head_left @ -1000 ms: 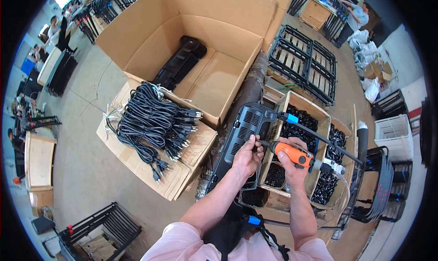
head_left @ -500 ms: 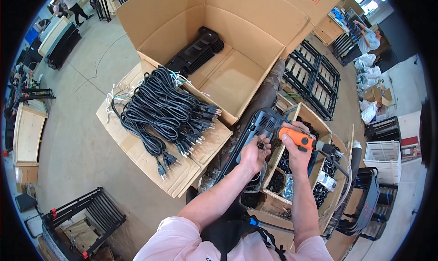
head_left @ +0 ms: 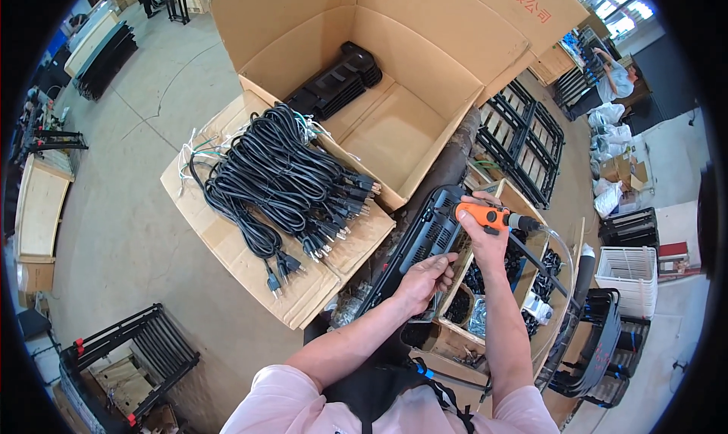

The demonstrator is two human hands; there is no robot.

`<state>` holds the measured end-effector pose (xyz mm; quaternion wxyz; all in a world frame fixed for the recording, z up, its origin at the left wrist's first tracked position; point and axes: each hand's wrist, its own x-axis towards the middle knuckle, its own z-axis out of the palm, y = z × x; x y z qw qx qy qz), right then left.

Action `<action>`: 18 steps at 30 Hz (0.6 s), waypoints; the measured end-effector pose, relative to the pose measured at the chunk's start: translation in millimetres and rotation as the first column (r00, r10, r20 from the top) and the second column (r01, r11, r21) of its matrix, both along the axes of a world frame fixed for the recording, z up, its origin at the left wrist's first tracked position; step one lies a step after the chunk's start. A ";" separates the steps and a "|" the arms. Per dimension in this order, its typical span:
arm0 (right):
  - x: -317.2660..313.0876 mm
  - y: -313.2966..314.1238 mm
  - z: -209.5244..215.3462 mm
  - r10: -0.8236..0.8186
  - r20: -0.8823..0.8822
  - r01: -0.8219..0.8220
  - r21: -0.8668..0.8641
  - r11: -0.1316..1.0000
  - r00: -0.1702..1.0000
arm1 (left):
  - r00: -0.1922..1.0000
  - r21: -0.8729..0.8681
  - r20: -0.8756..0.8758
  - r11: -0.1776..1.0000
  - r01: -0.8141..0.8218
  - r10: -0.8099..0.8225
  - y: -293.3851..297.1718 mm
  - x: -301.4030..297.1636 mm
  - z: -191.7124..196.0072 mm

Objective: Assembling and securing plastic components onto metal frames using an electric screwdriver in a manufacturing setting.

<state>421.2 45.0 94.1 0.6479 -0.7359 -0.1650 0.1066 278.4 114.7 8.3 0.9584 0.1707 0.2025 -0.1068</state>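
My right hand is wrapped round an orange air screwdriver. Its working end is over the right edge of a long black slotted plastic housing, near the far end; the tip is hidden. A thin hose runs from the tool's right end. My left hand is closed beside the housing's nearer part, thumb against curled fingers; anything inside them is too small to name. On the left, a heap of black power cords with plugs and bare wire ends lies on a cardboard flap.
Behind stands a large open carton with black plastic housings stacked inside. A wooden parts tray with small black pieces sits right of my hands. Black metal frames lie beyond. A person works at the far right.
My left hand has drawn back from the screwdriver toward the housing's nearer part. The screwdriver has shifted slightly farther away and left, over the housing's edge. The whole view has turned a little.
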 end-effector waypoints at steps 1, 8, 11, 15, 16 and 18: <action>0.4 0.9 0.5 0.003 -0.001 -0.003 -0.010 1.000 1.000 | 0.999 0.015 -0.032 1.000 -0.013 0.013 0.1 -1.1 3.0; 16.0 25.0 11.0 0.089 0.034 -0.084 -0.109 0.990 0.995 | 0.997 0.107 -0.069 0.994 -0.038 0.046 2.0 -9.0 -8.6; 18.3 32.2 11.2 0.150 0.021 -0.146 -0.135 0.980 0.989 | 0.987 0.054 -0.111 0.992 -0.111 0.116 1.3 -12.6 -10.3; 20.6 29.1 10.5 0.142 0.023 -0.138 -0.137 0.981 0.990 | 0.982 0.018 -0.140 0.992 -0.126 0.127 4.8 -14.3 0.0; 20.7 29.4 8.9 0.146 0.026 -0.141 -0.134 0.981 0.989 | 0.980 0.018 -0.159 0.993 -0.120 0.121 6.3 -14.8 1.5; 21.4 29.3 4.9 0.160 0.016 -0.157 -0.114 0.981 0.987 | 0.977 0.020 -0.175 0.993 -0.116 0.117 10.1 -14.9 1.9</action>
